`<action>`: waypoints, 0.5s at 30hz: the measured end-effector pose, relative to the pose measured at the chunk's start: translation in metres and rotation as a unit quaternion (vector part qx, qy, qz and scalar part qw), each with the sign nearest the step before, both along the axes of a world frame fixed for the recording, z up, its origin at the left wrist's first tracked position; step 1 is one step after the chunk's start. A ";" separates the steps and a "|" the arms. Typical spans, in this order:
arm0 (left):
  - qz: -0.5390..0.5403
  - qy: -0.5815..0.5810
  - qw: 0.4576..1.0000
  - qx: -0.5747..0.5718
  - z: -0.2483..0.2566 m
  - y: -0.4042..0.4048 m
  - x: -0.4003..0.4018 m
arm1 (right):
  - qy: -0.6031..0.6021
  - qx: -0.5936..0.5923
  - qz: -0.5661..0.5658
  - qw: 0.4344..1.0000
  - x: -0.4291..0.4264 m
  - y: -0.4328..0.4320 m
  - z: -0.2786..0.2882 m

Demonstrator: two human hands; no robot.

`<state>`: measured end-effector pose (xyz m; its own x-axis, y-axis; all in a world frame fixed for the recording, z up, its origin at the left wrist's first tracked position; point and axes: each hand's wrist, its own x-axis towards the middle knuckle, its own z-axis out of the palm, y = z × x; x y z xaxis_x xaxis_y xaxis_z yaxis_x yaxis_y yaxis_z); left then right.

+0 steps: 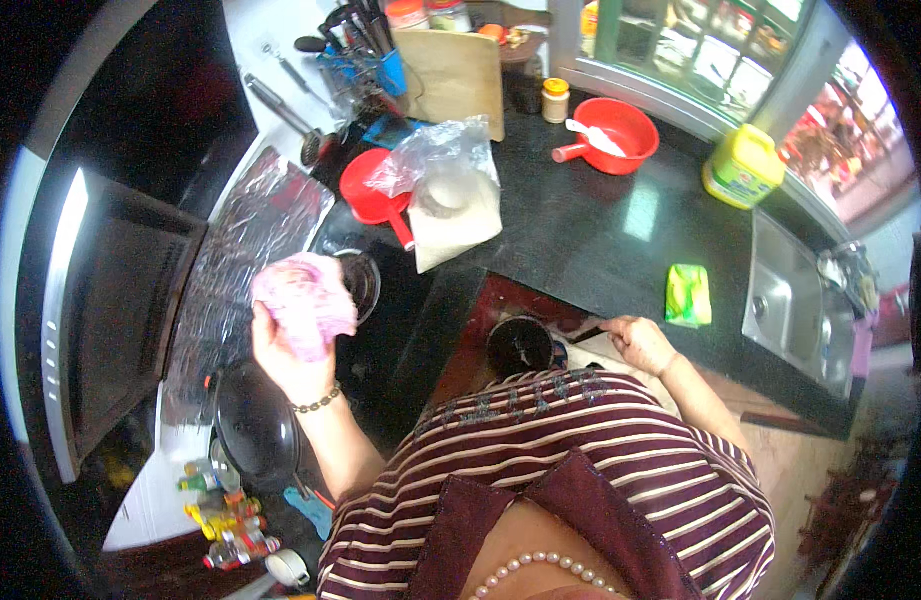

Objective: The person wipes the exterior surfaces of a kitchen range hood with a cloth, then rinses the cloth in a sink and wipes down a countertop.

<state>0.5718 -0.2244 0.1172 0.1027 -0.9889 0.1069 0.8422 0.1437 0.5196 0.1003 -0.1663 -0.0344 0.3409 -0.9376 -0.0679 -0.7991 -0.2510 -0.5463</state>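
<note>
My left hand (292, 367) is raised over the stove side of the counter and grips a crumpled pink cloth (304, 304). At the counter's front edge, my right hand (640, 343) has its fingers curled beside an open dark red cabinet or drawer (498, 296). Whether those fingers hold its edge or something thin and dark is unclear. Inside the opening, close to my body, is a round black pot or bowl (519, 346). A green and yellow packet (688, 296) lies on the countertop just beyond my right hand.
A black wok or lid (256, 424) stands at the left, near several bottles. Ahead are a red dipper (367, 187), an opened plastic bag of white grains or powder (457, 217), another red dipper (629, 131) and a yellow jug (742, 169). A steel sink (779, 289) is at right.
</note>
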 end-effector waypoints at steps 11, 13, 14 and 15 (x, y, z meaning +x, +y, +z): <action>-0.182 -0.047 0.982 -0.020 -0.036 0.019 -0.029 | -0.006 0.095 -0.155 0.983 0.030 0.196 -0.014; -0.200 -0.054 0.978 -0.013 -0.039 0.029 -0.048 | -0.019 0.107 -0.174 0.979 0.026 0.218 0.000; -0.211 -0.049 0.976 -0.010 -0.037 0.034 -0.058 | -0.036 0.086 -0.191 0.977 0.020 0.228 -0.008; -0.225 -0.043 0.973 -0.003 -0.036 0.039 -0.070 | -0.021 0.098 -0.203 0.974 0.017 0.239 -0.007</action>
